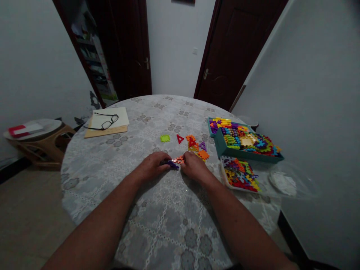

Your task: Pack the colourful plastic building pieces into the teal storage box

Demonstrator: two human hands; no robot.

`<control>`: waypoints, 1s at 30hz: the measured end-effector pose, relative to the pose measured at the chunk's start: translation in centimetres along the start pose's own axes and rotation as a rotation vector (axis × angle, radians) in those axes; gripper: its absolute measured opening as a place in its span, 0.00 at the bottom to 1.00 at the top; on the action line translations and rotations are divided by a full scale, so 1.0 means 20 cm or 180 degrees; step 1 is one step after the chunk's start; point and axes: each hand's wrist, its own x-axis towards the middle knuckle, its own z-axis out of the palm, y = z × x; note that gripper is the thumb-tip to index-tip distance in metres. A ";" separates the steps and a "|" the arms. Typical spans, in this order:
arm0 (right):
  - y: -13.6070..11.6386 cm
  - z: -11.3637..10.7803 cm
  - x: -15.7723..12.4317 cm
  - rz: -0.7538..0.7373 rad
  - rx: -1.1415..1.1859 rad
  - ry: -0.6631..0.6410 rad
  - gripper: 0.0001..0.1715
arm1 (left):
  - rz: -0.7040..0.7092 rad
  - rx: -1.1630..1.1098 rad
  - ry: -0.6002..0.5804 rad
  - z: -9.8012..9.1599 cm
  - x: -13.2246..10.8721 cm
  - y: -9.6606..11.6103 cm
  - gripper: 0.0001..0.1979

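Both hands meet near the middle of the round table. My left hand (155, 165) is closed on a dark purple plastic building piece (172, 164) with a toothed edge. Between the hands is an orange toothed building piece (179, 160), which my right hand (194, 165) pinches at its right end. The two pieces touch or overlap; whether they are joined I cannot tell. Just beyond the hands lie a lime-green square piece (165, 138), a red triangle piece (180, 139), a purple triangle piece (202, 146) and a small group of orange, red and yellow pieces (203, 154).
At the right stand a teal box (239, 150) of colourful pieces, its teal lid (210, 128) holding more, and a clear plastic tub (223, 174) of flat pieces. A clear plastic bag (302, 183) lies beside them. Eyeglasses (107, 124) rest on papers (120, 114) at the far left.
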 end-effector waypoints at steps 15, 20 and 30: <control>-0.04 0.00 0.01 -0.0793 0.1075 -0.0080 0.11 | 0.0105 0.0519 0.0158 0.01 0.01 -0.08 0.15; -0.04 -0.03 0.01 -0.0654 0.0631 0.0051 0.11 | 0.0142 0.0637 0.0040 0.02 0.02 -0.07 0.09; 0.08 -0.13 0.00 0.0915 -0.1043 0.0340 0.22 | 0.0055 0.0701 0.0035 0.02 0.02 -0.04 0.10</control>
